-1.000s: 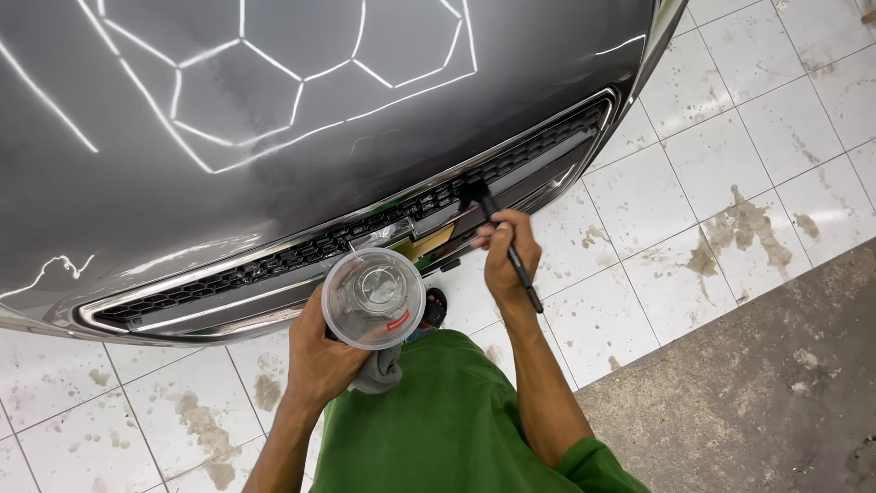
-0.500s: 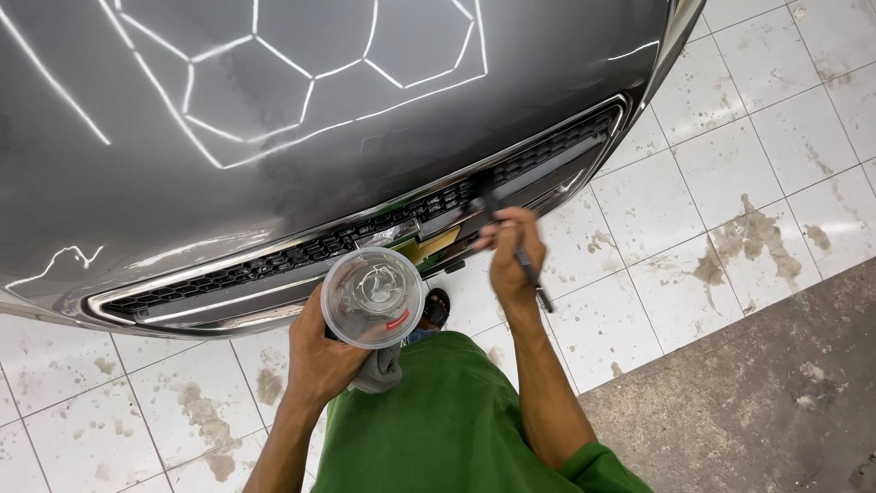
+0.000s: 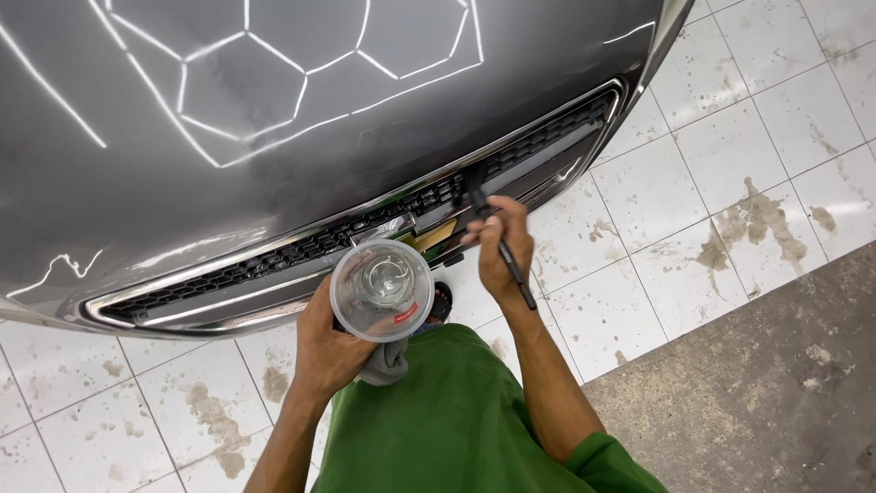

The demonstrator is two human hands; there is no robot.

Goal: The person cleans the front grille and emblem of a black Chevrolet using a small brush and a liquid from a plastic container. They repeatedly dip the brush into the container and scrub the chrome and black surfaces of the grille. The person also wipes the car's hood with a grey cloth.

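Note:
My left hand [image 3: 327, 345] grips a clear plastic cup [image 3: 381, 288] seen from above, together with a grey cloth [image 3: 388, 363] bunched under it. My right hand [image 3: 500, 248] holds a thin black detailing brush [image 3: 502, 246]; its bristle end rests on the black front grille [image 3: 347, 233] of a grey car, just right of the grille's middle. The brush handle sticks back toward my wrist. A chrome strip [image 3: 274, 245] runs along the grille's top edge.
The glossy grey bonnet [image 3: 274, 100] fills the upper frame and mirrors hexagon ceiling lights. White floor tiles [image 3: 675, 173] with brown stains lie below and to the right. A rough grey concrete strip [image 3: 766, 393] runs at the lower right. My green shirt [image 3: 456, 429] fills the bottom centre.
My right hand has shifted the brush slightly along the grille. The cup in my left hand stays about where it was.

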